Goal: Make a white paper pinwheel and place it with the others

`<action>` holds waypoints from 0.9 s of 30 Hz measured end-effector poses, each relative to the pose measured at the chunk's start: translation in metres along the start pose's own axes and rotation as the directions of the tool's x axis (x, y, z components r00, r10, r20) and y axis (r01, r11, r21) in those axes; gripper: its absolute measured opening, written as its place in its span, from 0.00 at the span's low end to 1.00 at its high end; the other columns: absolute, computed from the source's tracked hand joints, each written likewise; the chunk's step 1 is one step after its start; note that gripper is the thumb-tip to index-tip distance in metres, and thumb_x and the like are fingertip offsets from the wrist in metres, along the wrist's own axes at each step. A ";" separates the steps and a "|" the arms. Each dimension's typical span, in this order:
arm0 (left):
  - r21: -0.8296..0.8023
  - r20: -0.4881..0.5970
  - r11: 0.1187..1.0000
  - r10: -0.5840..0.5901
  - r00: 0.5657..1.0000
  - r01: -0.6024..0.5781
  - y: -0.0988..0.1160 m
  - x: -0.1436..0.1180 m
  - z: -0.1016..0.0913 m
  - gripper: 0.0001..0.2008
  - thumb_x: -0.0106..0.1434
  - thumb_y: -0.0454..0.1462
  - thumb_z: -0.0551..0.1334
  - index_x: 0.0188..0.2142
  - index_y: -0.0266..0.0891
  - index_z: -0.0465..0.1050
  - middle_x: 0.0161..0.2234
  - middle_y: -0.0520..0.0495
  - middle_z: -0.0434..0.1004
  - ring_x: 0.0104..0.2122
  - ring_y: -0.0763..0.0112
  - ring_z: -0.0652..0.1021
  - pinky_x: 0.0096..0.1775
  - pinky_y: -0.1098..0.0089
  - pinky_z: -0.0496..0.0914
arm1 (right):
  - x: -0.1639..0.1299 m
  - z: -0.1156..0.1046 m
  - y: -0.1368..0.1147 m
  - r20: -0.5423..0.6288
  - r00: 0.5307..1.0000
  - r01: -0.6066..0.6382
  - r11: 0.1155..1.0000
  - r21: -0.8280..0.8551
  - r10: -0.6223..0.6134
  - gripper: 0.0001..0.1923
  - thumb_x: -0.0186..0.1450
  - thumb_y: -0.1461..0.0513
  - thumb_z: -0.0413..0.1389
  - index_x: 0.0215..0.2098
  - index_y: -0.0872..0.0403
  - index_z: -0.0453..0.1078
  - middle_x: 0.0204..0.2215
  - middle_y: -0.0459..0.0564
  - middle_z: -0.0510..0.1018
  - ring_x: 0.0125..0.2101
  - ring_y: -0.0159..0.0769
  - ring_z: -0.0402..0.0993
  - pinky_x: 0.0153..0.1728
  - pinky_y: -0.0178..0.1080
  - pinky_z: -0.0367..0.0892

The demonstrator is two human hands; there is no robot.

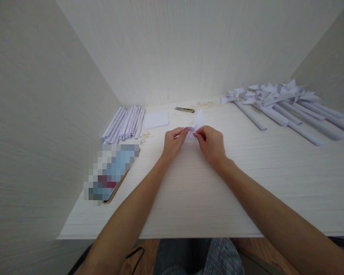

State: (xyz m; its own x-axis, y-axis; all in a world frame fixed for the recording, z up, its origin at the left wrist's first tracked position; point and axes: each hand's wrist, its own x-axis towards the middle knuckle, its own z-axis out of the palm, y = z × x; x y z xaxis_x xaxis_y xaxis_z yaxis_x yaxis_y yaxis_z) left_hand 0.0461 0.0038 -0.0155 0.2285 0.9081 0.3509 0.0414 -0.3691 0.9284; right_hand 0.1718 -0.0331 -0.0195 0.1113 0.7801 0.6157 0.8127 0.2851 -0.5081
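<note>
A white paper pinwheel head (199, 119), partly folded, is held above the middle of the table between both hands. My left hand (174, 140) pinches its left side with thumb and fingers. On the right side, my right hand (210, 140) grips the paper near its centre between thumb and forefinger. The fingers hide much of the folds. Behind the hands lie small scissors (185, 109), like thread snips, and to their left a stack of white paper squares (156, 119).
Rolled paper sticks (124, 124) are bundled at the back left, beside small scraps (144, 136). A phone (114, 172), its screen blurred, lies at the left. Several finished paper pinwheels (278, 99) on paper sticks are heaped at the right. Walls (189, 49) enclose the table's back and sides.
</note>
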 end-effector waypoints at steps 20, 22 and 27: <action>0.028 0.021 0.999 0.034 0.999 -0.034 0.002 0.000 0.000 0.14 0.54 0.44 0.57 0.21 0.38 0.74 0.26 0.49 0.75 0.29 0.73 0.72 0.33 0.72 0.65 | 0.002 0.000 0.000 0.037 0.999 -0.037 0.999 -0.026 0.038 0.12 0.59 0.59 0.50 0.21 0.55 0.64 0.18 0.46 0.70 0.20 0.31 0.61 0.24 0.35 0.54; 0.024 0.016 0.999 0.030 0.999 -0.031 0.001 0.000 0.000 0.14 0.54 0.44 0.57 0.22 0.38 0.75 0.26 0.49 0.75 0.30 0.73 0.72 0.33 0.72 0.65 | 0.002 0.000 -0.001 0.048 0.998 -0.040 0.998 -0.043 0.042 0.13 0.60 0.58 0.49 0.20 0.55 0.64 0.18 0.46 0.70 0.20 0.31 0.62 0.24 0.35 0.54; -0.004 0.009 1.000 0.011 1.000 -0.011 -0.002 0.000 0.000 0.14 0.53 0.45 0.58 0.26 0.37 0.76 0.28 0.48 0.76 0.31 0.72 0.73 0.33 0.72 0.66 | 0.003 0.000 -0.004 0.091 0.995 -0.041 0.996 -0.075 0.048 0.18 0.63 0.59 0.45 0.18 0.55 0.64 0.17 0.47 0.70 0.19 0.32 0.63 0.24 0.35 0.53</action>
State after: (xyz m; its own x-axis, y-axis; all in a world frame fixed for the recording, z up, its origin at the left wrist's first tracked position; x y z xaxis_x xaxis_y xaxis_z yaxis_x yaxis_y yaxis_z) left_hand 0.0460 0.0044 -0.0170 0.2377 0.9022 0.3601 0.0349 -0.3784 0.9250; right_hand 0.1694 -0.0323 -0.0158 0.0978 0.8405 0.5330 0.8482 0.2098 -0.4864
